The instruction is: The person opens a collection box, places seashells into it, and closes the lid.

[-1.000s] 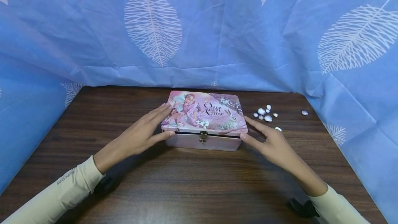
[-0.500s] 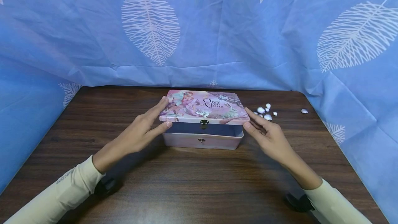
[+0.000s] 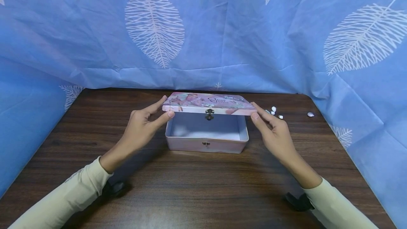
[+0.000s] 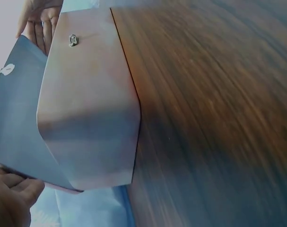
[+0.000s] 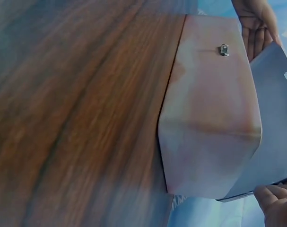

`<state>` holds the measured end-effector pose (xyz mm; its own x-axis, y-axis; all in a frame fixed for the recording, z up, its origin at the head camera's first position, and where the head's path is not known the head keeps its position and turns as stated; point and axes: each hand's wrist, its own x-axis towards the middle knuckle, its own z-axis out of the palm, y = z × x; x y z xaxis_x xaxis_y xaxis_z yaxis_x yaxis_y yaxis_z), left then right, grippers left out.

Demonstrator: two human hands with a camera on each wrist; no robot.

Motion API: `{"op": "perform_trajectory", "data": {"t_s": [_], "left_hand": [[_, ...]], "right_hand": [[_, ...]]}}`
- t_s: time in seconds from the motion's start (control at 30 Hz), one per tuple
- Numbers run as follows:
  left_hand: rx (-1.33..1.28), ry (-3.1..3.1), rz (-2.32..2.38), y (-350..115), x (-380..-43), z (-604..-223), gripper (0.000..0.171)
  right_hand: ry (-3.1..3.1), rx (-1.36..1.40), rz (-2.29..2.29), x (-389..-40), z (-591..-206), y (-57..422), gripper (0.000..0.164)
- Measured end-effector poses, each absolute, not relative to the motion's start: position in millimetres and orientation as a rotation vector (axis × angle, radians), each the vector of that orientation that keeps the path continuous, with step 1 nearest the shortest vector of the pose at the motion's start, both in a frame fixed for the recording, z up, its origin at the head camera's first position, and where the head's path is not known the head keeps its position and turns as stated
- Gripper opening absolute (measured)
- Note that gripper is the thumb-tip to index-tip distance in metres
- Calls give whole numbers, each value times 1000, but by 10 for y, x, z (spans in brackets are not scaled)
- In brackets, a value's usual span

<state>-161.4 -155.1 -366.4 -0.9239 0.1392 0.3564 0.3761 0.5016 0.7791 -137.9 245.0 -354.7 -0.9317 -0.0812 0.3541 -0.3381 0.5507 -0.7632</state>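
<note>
A pink tin box (image 3: 222,146) stands on the table with its hinged lid (image 3: 190,102) tilted partway up. The lid carries printed fairy artwork and a brass clasp (image 3: 209,114) at its front edge. My left hand (image 3: 136,130) holds the lid's left front corner, thumb at the front edge and fingers along the side. At the opposite corner, my right hand (image 3: 277,133) grips the lid the same way. Pale inner walls and floor of the box show beneath the lid. In both wrist views the lid's plain grey underside (image 4: 20,104) is visible beside the box's front.
Several small white shells (image 3: 273,109) lie to the right of the box, partly hidden behind my right hand. One more shell (image 3: 310,114) sits farther right. A blue leaf-patterned cloth (image 3: 203,38) hangs behind the dark wooden table (image 3: 203,190).
Both hands have raised the front of the lid from closed to partway up, exposing the box's inside. The box's base has stayed in place.
</note>
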Motion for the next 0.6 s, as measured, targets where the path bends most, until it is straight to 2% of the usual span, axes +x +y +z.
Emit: {"op": "perform_trajectory", "data": {"t_s": [0.6], "left_hand": [[-292,-2251,-1511,-1383,-1658,-3565,45]], "right_hand": [[-2322,228,1499,-1499,-3404,2327,41]]}}
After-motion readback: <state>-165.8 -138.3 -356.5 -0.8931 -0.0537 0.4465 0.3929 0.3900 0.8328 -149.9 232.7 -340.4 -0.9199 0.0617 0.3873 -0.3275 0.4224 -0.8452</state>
